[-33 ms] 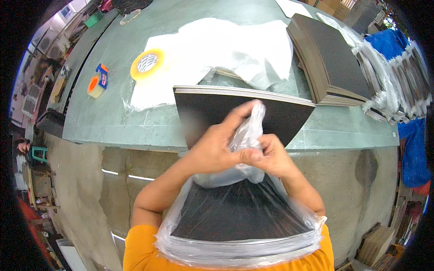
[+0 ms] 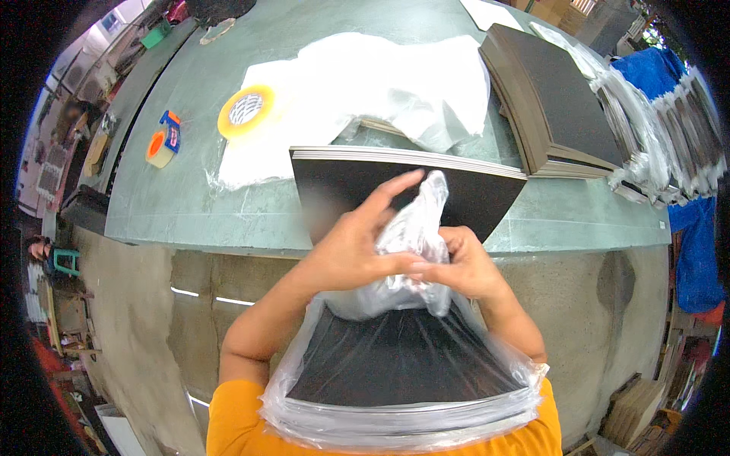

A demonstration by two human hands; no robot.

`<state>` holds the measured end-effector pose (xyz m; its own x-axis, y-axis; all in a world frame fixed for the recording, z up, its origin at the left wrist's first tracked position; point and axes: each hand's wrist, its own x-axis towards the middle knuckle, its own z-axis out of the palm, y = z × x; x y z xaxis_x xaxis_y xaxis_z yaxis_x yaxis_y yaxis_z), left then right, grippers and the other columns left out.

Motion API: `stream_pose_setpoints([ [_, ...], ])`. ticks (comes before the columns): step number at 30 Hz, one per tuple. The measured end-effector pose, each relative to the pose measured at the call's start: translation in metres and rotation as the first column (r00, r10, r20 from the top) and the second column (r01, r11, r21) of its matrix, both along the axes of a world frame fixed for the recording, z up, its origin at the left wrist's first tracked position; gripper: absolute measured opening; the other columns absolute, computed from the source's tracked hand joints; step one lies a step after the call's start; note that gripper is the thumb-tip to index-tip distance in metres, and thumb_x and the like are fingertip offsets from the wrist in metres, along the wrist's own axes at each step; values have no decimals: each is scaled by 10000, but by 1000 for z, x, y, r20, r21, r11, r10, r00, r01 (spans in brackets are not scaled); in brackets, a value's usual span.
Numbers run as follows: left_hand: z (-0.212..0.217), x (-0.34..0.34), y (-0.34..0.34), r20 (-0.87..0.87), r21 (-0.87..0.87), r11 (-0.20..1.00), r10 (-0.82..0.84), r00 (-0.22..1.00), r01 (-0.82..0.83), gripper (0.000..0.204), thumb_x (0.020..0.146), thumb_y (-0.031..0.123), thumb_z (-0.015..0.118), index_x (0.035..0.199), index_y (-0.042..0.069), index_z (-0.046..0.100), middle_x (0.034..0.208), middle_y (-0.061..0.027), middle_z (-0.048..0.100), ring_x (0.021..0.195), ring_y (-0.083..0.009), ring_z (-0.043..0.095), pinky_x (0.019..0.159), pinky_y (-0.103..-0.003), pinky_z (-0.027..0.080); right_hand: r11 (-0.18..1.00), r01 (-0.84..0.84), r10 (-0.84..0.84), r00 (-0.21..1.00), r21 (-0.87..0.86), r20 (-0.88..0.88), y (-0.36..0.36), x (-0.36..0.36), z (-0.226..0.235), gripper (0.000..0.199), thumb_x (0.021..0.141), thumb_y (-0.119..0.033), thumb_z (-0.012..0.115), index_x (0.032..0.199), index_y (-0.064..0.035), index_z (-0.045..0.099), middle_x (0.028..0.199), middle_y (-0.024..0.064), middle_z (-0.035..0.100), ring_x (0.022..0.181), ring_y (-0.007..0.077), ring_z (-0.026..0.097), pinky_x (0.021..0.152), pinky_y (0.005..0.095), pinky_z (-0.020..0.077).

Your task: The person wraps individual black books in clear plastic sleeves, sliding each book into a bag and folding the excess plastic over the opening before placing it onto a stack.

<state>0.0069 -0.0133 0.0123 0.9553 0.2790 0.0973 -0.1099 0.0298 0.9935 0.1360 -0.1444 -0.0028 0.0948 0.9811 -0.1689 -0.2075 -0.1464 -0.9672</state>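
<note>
Bagged stack of black sheets, bag mouth gathered in both hands.

Low centre of frame: black stack (image 2: 399,357) inside a clear, wrinkled bag (image 2: 411,414), its layered pale edge showing at the bottom. Just above, left hand (image 2: 353,247) and right hand (image 2: 464,266) pinching the bunched bag mouth, fingers closed on the plastic, twisted tuft standing up between them. Beyond, a second black stack (image 2: 342,178) on the green table (image 2: 190,205). Farther up: white plastic (image 2: 380,83), yellow tape roll (image 2: 245,110), orange dispenser (image 2: 162,140) upper left, dark stack (image 2: 559,102) upper right.
</note>
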Motion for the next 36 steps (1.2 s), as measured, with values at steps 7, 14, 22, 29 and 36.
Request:
stream_pose_setpoints([
  [7, -2, -24, 24, -147, 208, 962, 211, 966, -178, 635, 626, 134, 733, 1173, 78, 417, 612, 16, 482, 580, -39, 426, 484, -188, 319, 987, -161, 159, 960, 11, -229, -18, 7, -27, 396, 677, -68, 686, 1025, 31, 527, 909, 58, 599, 850, 135, 541, 774, 284, 422],
  [14, -5, -32, 26, -203, 298, 952, 129, 971, -65, 637, 595, 106, 737, 1161, 91, 445, 644, 31, 485, 596, -42, 406, 543, -190, 333, 953, 184, -50, 878, 240, -476, -12, 34, -25, 310, 731, -98, 630, 992, 33, 525, 847, 59, 599, 731, 93, 549, 645, 224, 437],
  [22, 6, -29, 24, 191, 794, 488, 368, 910, -364, 310, 650, 130, 706, 921, 58, 571, 612, 11, 503, 577, -60, 446, 557, -187, 367, 971, 60, -2, 969, -231, 246, -19, 32, -1, 302, 709, -169, 671, 912, 39, 587, 809, 45, 615, 715, 76, 548, 660, 219, 438],
  [29, 12, -1, -24, -67, 478, 878, 21, 998, 14, 248, 741, 246, 625, 654, 30, 541, 585, -98, 542, 478, -207, 469, 461, -295, 370, 954, 277, -238, 933, 118, -269, -5, -2, -12, 230, 795, -282, 577, 755, -56, 570, 666, 6, 564, 584, 81, 521, 543, 223, 432],
  [36, -94, -116, 54, -617, 170, 971, 238, 750, -168, 140, 725, 156, 532, 710, 35, 600, 562, 22, 496, 500, -61, 444, 433, -203, 345, 740, 659, -565, 503, -133, -654, -51, 51, -18, 292, 823, -336, 509, 699, -72, 535, 568, -14, 505, 476, 78, 490, 427, 208, 414],
])
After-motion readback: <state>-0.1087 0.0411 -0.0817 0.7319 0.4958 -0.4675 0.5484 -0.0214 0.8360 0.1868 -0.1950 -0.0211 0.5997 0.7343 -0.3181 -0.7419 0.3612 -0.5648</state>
